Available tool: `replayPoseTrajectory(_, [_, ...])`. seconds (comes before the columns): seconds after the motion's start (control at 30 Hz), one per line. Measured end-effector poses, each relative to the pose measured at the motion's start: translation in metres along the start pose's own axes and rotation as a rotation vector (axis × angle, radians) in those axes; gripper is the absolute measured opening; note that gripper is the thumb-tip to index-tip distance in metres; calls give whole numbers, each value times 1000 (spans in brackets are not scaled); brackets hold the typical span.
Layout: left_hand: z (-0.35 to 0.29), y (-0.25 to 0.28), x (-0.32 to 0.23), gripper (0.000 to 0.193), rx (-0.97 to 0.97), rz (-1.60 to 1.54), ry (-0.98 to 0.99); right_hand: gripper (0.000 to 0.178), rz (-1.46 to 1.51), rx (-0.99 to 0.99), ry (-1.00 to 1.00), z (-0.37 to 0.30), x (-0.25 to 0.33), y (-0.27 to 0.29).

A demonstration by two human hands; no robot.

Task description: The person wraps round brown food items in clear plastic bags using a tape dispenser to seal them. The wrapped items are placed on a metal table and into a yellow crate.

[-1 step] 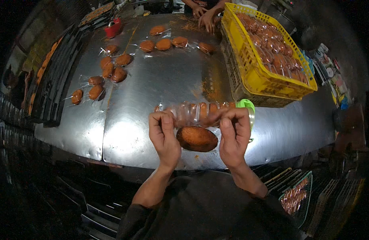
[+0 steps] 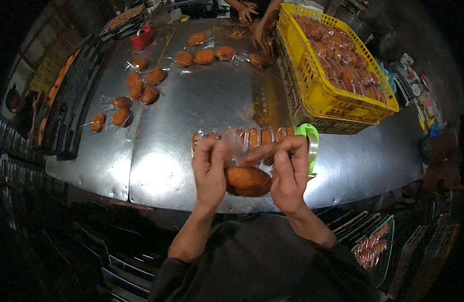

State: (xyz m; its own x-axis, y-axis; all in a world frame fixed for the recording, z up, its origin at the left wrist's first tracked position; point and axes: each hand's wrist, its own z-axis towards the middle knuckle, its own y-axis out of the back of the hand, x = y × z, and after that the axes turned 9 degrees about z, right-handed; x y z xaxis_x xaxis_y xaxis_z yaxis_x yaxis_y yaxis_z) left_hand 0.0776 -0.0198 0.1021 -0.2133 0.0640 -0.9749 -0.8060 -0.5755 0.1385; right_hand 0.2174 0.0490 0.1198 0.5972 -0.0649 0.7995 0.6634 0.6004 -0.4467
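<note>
An oval brown bun (image 2: 248, 182) in a clear plastic bag hangs between my hands, just above the table's near edge. My left hand (image 2: 209, 168) pinches the bag's upper left end between thumb and fingers. With its thumb and fingers, my right hand (image 2: 290, 177) grips the bag's right side, its fingers stretching left across the plastic above the bun. Behind my hands lies a row of wrapped buns (image 2: 266, 137), partly hidden by them. Beside its right end stands a bright green tape dispenser (image 2: 307, 132).
Several bagged buns (image 2: 149, 94) lie scattered on the metal table (image 2: 191, 100). At the right, a yellow crate (image 2: 337, 108) full of wrapped buns sits on another crate. A co-worker's hands (image 2: 259, 35) are at the far edge. Red dispenser (image 2: 141, 38) and dark trays (image 2: 73, 95) are at the left.
My hands have drawn closer together, and my right fingers now reach further left over the bag. The bun has dropped slightly in view. A co-worker's hand has come nearer to the table's middle.
</note>
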Motion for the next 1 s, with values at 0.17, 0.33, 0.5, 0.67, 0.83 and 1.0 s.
replayPoseTrajectory(0.17, [-29, -39, -8, 31, -461, 162, -584, 13, 139, 1, -115, -2, 18, 6])
replayPoseTrajectory(0.33, [-44, -34, -36, 18, -159, -109, 54, 29, -467, 26, 212, -13, 17, 11])
replayPoseTrajectory(0.5, [-43, -19, -20, 11, -165, -132, -66, 35, -676, 205, 282, -25, -15, -7])
replayPoseTrajectory(0.67, [-32, 26, 3, 10, 74, 134, -381, 23, -709, 230, 260, -28, -30, -12])
replayPoseTrajectory(0.83, [-28, 29, 8, 41, 82, -201, -10, 31, -729, 313, 344, -19, -39, -13])
replayPoseTrajectory(1.0, [-32, 22, 9, 38, 64, -230, 126, 11, -1030, 268, 385, -21, -37, -4])
